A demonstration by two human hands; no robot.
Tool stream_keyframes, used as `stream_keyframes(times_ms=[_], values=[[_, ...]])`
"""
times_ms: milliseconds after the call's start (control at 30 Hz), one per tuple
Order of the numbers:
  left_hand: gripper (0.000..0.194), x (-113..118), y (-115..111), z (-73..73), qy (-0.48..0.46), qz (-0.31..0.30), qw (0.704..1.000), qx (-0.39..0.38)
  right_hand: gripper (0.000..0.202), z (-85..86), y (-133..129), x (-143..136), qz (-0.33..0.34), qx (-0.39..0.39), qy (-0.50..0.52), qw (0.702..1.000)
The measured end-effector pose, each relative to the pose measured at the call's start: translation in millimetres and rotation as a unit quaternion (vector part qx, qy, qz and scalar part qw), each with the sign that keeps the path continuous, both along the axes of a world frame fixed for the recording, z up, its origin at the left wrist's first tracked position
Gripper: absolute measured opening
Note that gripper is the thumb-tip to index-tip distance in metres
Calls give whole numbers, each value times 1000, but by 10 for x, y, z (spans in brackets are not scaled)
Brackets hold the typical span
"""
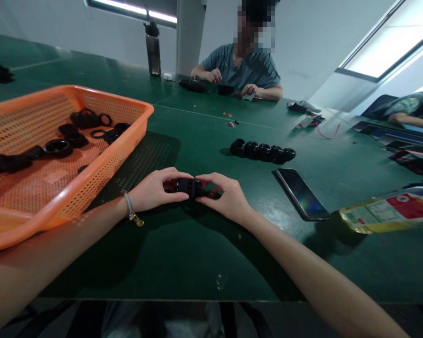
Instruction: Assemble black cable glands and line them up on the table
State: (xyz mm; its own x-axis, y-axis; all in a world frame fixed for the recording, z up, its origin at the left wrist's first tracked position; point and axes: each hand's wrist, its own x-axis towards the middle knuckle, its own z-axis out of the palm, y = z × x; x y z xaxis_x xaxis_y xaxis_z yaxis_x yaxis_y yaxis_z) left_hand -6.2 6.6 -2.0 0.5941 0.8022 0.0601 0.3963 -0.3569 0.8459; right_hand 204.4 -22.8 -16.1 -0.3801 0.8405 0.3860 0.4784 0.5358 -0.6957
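Note:
Just above the green table [197, 263], a small black cylindrical part [184, 186] lies sideways between my two hands. My left hand [158, 188] is closed around its left end, thumb below and fingers above. From the other side, my right hand [227, 192] pinches the right end with thumb and fingertips. The part looks like a lens or ring assembly, but its exact kind does not show. Beyond my right hand, several black round parts [263, 151] stand in a row, touching one another.
An orange plastic basket [109, 183] with black rings and parts stands at the left. To the right lie a phone [302, 194] and a bottle of yellow liquid [391, 210]. A dark bottle [152, 49] stands far back, near a person [238, 70] handling small items.

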Motion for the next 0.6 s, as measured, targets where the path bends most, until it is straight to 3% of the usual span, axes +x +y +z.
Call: stream_keyframes(times_ms=[600], values=[[44, -16, 10, -1, 14, -6, 1000, 17, 25, -12, 11, 10, -8, 21, -21, 1000]])
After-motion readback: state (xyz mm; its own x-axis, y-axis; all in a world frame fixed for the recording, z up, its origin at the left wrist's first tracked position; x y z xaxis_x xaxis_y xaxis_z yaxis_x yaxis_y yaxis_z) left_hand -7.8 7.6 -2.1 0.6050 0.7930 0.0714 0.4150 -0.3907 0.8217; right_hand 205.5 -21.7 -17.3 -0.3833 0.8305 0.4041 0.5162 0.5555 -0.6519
